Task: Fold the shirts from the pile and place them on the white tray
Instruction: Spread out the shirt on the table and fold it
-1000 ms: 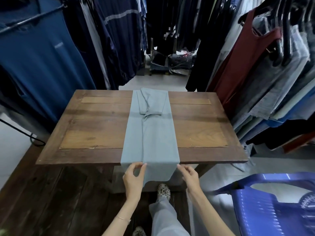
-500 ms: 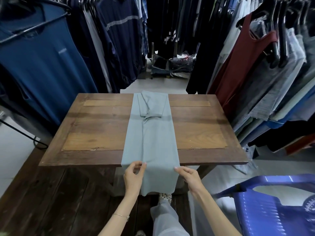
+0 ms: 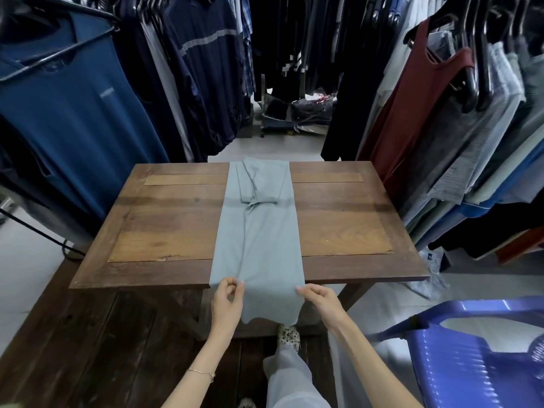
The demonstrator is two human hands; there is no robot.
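A pale grey-blue shirt (image 3: pixel 259 231) lies as a long narrow strip down the middle of the wooden table (image 3: pixel 164 219), sides folded in and sleeves tucked at the far end. Its hem hangs over the table's near edge. My left hand (image 3: pixel 228 301) pinches the left part of the hanging cloth between thumb and fingers. My right hand (image 3: pixel 319 298) pinches the right edge of the cloth just below the table edge. No white tray or shirt pile is in view.
Racks of hanging clothes close in on the left (image 3: pixel 73 98), back and right (image 3: pixel 459 128) of the table. A blue plastic chair (image 3: pixel 477 354) stands at the lower right. My leg and patterned shoe (image 3: pixel 290 335) show under the hem.
Both hands slid a little higher on the hanging hem, towards the table edge, and my view tilted so the table sits lower in frame. The shirt stayed in place.
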